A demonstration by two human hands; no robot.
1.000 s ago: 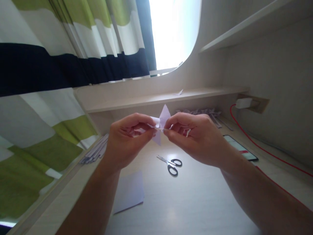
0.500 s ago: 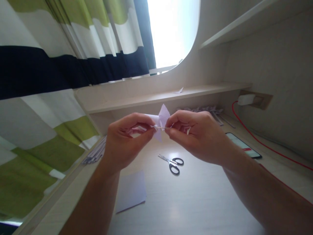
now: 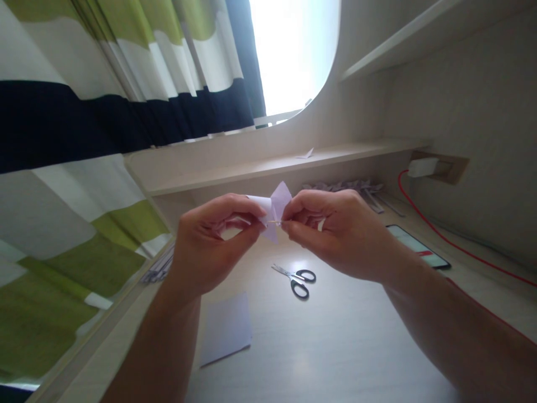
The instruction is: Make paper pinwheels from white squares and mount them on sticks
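Observation:
Both hands are raised above the desk, fingertips close together around a folded piece of pale lilac paper (image 3: pixel 281 197). My left hand (image 3: pixel 220 240) pinches the paper's left side between thumb and forefinger, where a part of it looks curled or rolled. My right hand (image 3: pixel 335 232) pinches its right side near the pointed fold. A thin, light-coloured strand or edge runs between the two thumbs; I cannot make out what it is. Below the hands, scissors (image 3: pixel 295 278) with black handles lie slightly open on the desk.
A square lilac paper stack (image 3: pixel 226 330) lies at the front left. Rolled paper sticks (image 3: pixel 158 267) rest by the curtain (image 3: pixel 126 207). Folded paper pieces (image 3: pixel 344 186) sit under the shelf (image 3: pixel 251 169). At right are a phone (image 3: pixel 417 246) and a red cable (image 3: pixel 436 232) from a charger (image 3: pixel 423 167).
My left hand has shifted slightly left and its fingertips have drawn a little away from the right ones. More of the paper's curled left part shows. My right hand has barely moved.

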